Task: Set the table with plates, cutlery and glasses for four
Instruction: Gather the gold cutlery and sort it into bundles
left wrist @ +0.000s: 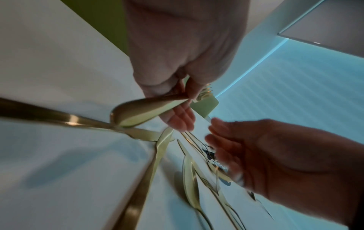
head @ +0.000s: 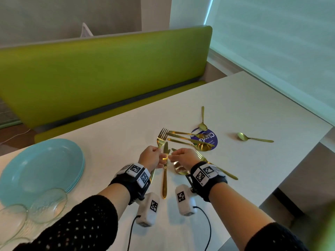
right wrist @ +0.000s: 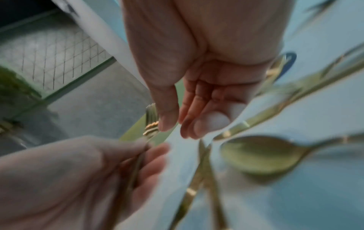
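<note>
My left hand [head: 151,157] pinches a gold fork [head: 161,139] by its handle and holds it above the white table [head: 253,105], tines pointing away; its fingers [left wrist: 180,119] curl round the handle [left wrist: 141,111]. A gold knife [head: 165,175] lies on the table between my hands. My right hand [head: 179,155] hovers just right of the knife with relaxed fingers [right wrist: 199,123] and holds nothing. A gold spoon [right wrist: 262,155] lies under this hand. A stack of teal plates [head: 39,171] and glass bowls [head: 47,205] sit at the left.
More gold cutlery [head: 188,140] lies piled on a round purple sticker [head: 211,140]. Two spoons [head: 202,120] [head: 253,138] lie further off, and a fork [head: 220,170] lies under my right wrist. A green bench [head: 101,75] runs behind the table. The table edge is at the right.
</note>
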Motion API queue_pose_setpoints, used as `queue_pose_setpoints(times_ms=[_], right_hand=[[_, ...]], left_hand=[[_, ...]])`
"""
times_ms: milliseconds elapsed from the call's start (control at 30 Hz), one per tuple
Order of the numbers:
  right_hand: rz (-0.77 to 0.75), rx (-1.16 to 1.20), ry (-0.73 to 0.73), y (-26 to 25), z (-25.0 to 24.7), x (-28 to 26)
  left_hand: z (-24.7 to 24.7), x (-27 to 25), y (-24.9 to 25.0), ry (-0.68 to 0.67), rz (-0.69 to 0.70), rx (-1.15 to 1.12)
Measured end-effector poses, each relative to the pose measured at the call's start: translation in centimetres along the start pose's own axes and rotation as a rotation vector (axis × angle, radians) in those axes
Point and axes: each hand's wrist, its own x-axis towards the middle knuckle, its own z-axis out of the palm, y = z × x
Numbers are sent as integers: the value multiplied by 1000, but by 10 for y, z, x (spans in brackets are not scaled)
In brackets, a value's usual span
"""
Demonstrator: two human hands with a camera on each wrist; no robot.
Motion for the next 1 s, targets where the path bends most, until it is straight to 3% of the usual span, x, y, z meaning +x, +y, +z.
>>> queue_pose_setpoints(times_ms=[100, 200, 267, 367, 767, 867, 1000], right_hand=[[-4, -238, 148, 8, -37, 13], [56, -557, 288, 23, -72, 23], [102, -750, 330, 34, -90, 25], [150, -855, 314, 50, -106, 29], [155, -994, 233, 65, -110, 55], [56, -1017, 212, 46, -109, 52], [-134, -766, 222, 13, -99, 51]], left_hand=[[3, 6, -1, 73, 14, 88], [9, 12, 0, 58, 18, 119], [15, 14, 2, 44, 21, 124], [23, 19, 3, 26, 14, 115], [42, 36, 12, 10, -5, 70], [39, 40, 13, 21, -23, 22], [36, 45, 16, 9, -45, -49]])
